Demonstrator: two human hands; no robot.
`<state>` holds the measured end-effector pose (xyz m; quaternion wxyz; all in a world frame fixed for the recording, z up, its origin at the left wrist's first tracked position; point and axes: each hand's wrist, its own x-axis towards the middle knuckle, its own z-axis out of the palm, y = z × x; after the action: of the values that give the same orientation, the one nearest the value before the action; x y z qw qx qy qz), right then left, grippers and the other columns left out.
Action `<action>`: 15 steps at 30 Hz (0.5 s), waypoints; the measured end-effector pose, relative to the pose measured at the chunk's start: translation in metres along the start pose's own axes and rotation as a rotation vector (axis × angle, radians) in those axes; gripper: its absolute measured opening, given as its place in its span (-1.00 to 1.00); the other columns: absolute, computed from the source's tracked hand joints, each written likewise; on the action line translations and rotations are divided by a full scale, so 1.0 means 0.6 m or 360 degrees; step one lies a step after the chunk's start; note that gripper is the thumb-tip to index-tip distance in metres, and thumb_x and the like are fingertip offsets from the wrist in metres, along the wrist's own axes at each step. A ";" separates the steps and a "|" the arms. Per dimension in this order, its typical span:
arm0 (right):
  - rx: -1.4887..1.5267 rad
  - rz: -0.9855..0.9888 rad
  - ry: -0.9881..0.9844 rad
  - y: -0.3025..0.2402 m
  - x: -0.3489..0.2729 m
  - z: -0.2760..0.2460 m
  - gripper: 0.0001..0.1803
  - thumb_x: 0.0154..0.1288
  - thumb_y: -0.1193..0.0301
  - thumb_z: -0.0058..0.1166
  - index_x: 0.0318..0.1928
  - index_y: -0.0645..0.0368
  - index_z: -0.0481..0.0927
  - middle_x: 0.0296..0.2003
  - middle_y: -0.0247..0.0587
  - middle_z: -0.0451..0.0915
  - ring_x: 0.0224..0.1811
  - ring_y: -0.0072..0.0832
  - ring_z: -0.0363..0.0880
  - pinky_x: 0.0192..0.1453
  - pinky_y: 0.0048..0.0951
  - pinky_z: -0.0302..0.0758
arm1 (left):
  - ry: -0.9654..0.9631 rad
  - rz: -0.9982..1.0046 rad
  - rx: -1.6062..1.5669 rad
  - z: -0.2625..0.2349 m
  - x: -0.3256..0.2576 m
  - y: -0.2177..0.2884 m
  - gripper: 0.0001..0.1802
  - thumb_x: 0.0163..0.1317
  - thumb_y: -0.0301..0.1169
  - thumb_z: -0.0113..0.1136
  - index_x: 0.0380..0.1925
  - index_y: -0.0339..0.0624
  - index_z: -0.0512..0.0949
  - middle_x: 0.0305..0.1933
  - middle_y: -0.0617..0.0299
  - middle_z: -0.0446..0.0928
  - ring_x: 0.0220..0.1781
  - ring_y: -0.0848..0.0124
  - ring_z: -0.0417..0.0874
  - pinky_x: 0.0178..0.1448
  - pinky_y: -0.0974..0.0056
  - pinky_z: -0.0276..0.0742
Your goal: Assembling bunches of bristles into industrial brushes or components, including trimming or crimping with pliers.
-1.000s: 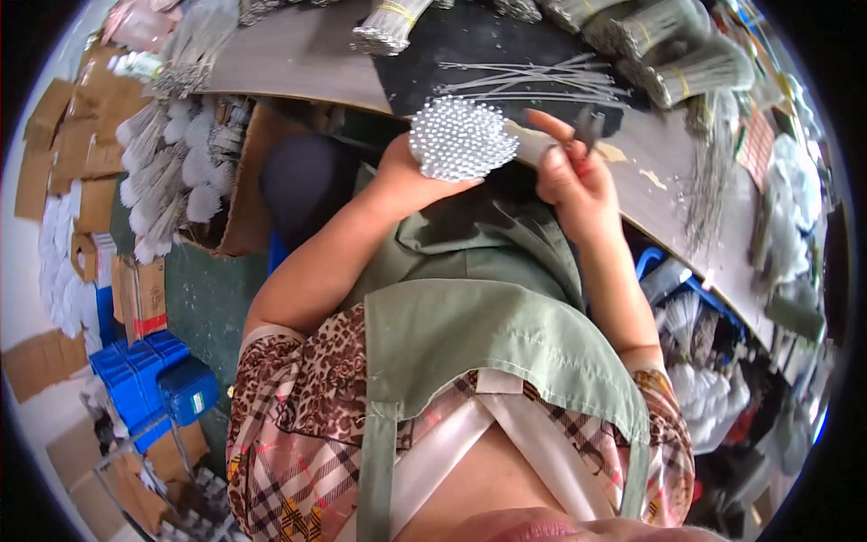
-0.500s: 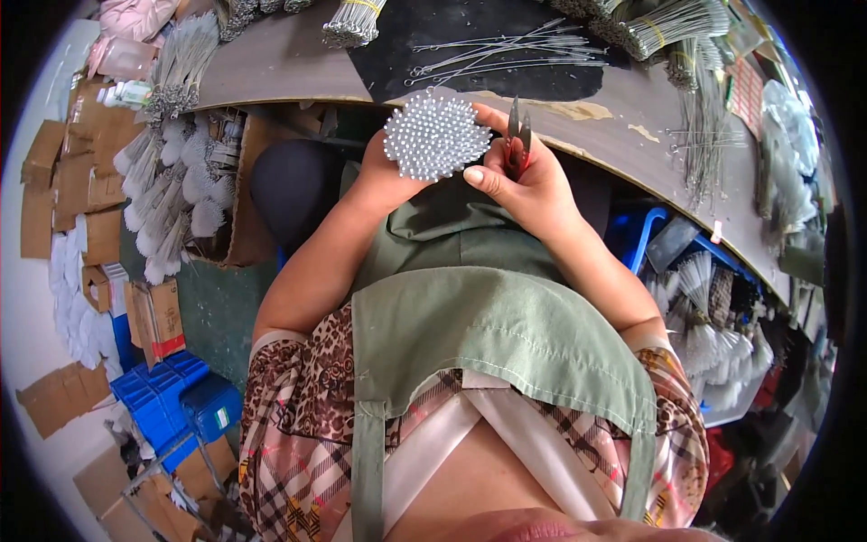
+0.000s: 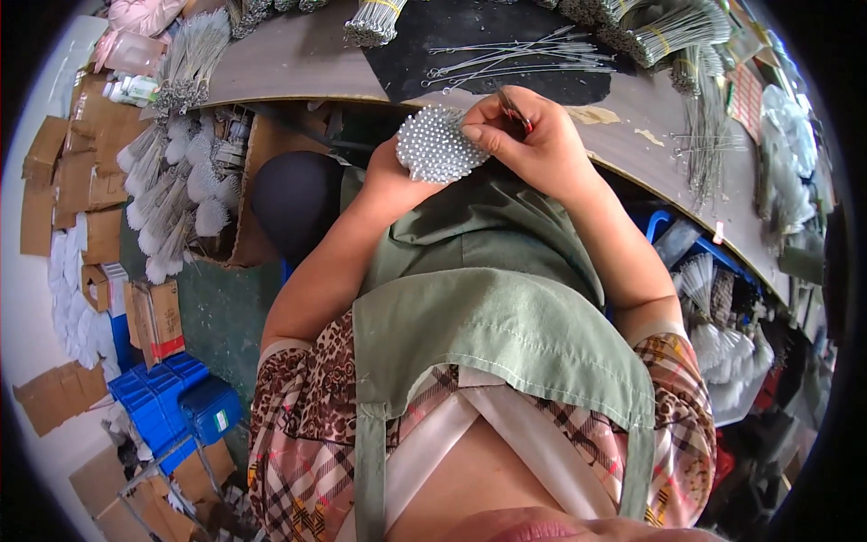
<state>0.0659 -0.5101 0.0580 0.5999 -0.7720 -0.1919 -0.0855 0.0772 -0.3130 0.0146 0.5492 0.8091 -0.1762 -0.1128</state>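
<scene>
My left hand (image 3: pixel 395 183) is closed around a thick bundle of thin wire rods (image 3: pixel 441 144), seen end-on as a rounded cluster of shiny, pale bead-like tips. The lengths of the rods below are hidden. My right hand (image 3: pixel 548 149) holds small red-handled snips (image 3: pixel 517 113) in its curled fingers, the blades mostly hidden. Its thumb and forefinger are pinched at the right edge of the bundle, touching or nearly touching the tips; whether they grip a single rod cannot be made out.
Loose looped wires (image 3: pixel 524 59) lie on a black mat (image 3: pixel 411 81) on the curved table (image 3: pixel 280 68). Tied wire bundles (image 3: pixel 682 36) sit along its far side. A cardboard box (image 3: pixel 248 212) of white-tipped brushes stands left, a blue bin (image 3: pixel 664 221) right, blue crates (image 3: pixel 158 397) lower left.
My right hand has turned and come in to the bundle's edge, its snips tipping back into the palm. The bundle has shifted slightly right and down.
</scene>
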 end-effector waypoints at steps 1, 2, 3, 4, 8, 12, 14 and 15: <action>0.0000 0.0084 -0.0066 0.000 0.002 -0.002 -0.92 0.14 0.54 0.19 -0.34 0.26 0.57 -0.43 -0.31 0.54 -0.40 -0.63 0.45 -0.29 -0.57 0.41 | 0.0000 0.0000 -0.0005 0.000 -0.001 0.000 -0.51 0.00 -0.28 0.39 -0.06 -0.19 0.51 -0.07 0.20 0.59 -0.01 0.37 0.61 0.06 0.32 0.49; 0.0000 0.0169 -0.0131 -0.001 0.003 -0.003 -0.92 0.18 0.58 0.15 -0.32 0.30 0.53 -0.38 -0.35 0.55 -0.34 -0.70 0.44 -0.24 -0.61 0.41 | 0.0003 -0.0010 -0.0028 -0.001 -0.003 -0.001 -0.50 -0.01 -0.29 0.40 -0.05 -0.19 0.50 -0.07 0.20 0.59 -0.02 0.38 0.61 0.06 0.32 0.49; -0.0003 0.0174 -0.0133 -0.004 0.006 -0.004 -0.92 0.18 0.58 0.15 -0.32 0.30 0.53 -0.38 -0.35 0.55 -0.34 -0.70 0.44 -0.24 -0.61 0.41 | 0.0005 -0.0020 -0.0052 -0.001 -0.003 -0.002 -0.49 -0.02 -0.30 0.41 -0.05 -0.20 0.50 -0.08 0.21 0.59 -0.02 0.39 0.61 0.06 0.32 0.49; -0.0044 0.0144 -0.0160 -0.007 0.008 -0.003 -0.92 0.16 0.57 0.16 -0.33 0.30 0.54 -0.40 -0.34 0.55 -0.35 -0.68 0.45 -0.24 -0.59 0.42 | 0.0006 -0.0024 -0.0057 -0.002 -0.004 -0.005 -0.49 -0.02 -0.30 0.41 -0.05 -0.20 0.50 -0.08 0.21 0.59 -0.02 0.39 0.61 0.06 0.32 0.49; -0.0288 -0.0119 -0.0286 -0.014 0.022 -0.008 -0.89 0.10 0.55 0.20 -0.35 0.29 0.56 -0.43 -0.26 0.53 -0.39 -0.54 0.50 -0.23 -0.51 0.44 | 0.0019 -0.0003 -0.0245 0.001 -0.004 -0.017 -0.45 -0.08 -0.36 0.44 -0.04 -0.22 0.48 -0.08 0.22 0.59 -0.04 0.45 0.59 0.06 0.34 0.48; -0.0515 -0.0231 -0.0345 -0.007 0.030 -0.010 -0.83 0.07 0.43 0.23 -0.31 0.22 0.60 -0.42 -0.09 0.54 -0.35 -0.21 0.55 -0.26 -0.39 0.50 | 0.0063 -0.0029 -0.0321 0.006 -0.001 -0.011 -0.48 -0.17 -0.50 0.47 -0.12 -0.25 0.53 -0.15 0.25 0.60 -0.12 0.51 0.58 -0.01 0.33 0.51; -0.0617 -0.0347 -0.0345 -0.010 0.032 -0.012 -0.79 -0.03 0.46 0.25 -0.32 0.21 0.59 -0.40 -0.10 0.54 -0.32 -0.16 0.55 -0.26 -0.34 0.51 | 0.0027 -0.0028 -0.0266 0.007 0.001 -0.018 -0.45 -0.15 -0.45 0.47 -0.07 -0.24 0.50 -0.12 0.24 0.60 -0.09 0.49 0.59 0.02 0.33 0.50; -0.0621 -0.0342 -0.0349 -0.012 0.033 -0.013 -0.79 -0.03 0.46 0.25 -0.32 0.21 0.59 -0.40 -0.10 0.54 -0.32 -0.16 0.55 -0.26 -0.34 0.51 | -0.0008 -0.0027 -0.0203 0.007 0.002 -0.022 -0.42 -0.12 -0.40 0.46 -0.03 -0.23 0.48 -0.10 0.23 0.60 -0.06 0.46 0.60 0.05 0.34 0.48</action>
<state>0.0820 -0.5124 0.0737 0.4024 -0.8531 -0.3168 -0.0999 0.0792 -0.3125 0.0007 0.5982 0.7736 -0.1633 -0.1306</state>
